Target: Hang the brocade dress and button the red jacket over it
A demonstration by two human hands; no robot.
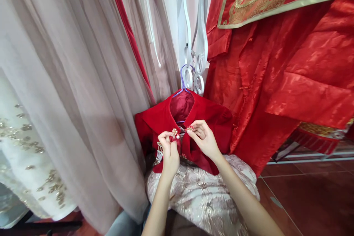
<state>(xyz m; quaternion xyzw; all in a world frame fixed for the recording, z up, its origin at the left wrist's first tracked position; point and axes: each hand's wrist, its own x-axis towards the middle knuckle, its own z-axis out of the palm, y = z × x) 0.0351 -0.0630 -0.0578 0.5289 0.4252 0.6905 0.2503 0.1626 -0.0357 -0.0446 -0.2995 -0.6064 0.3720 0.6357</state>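
A dark red velvet garment point(212, 118) on a purple hanger point(182, 77) lies over a patterned, pale, shiny cloth point(204, 191). Just below its collar opening, my left hand point(169, 153) pinches the left front edge beside a beaded flower ornament point(175, 132). To the right, my right hand point(204, 138) holds a red and gold beaded ornament point(189, 128) between thumb and fingers. The two ornaments are close together, with a small gap between them. Strings of beads point(159, 153) hang at the garment's left side.
Grey-beige curtains point(83, 81) hang on the left, beside a white dress with gold sequins point(33, 155). White scrolled metalwork point(203, 44) rises behind the hanger. Bright red embroidered garments point(290, 66) hang at the right, above a reddish tiled floor point(312, 195).
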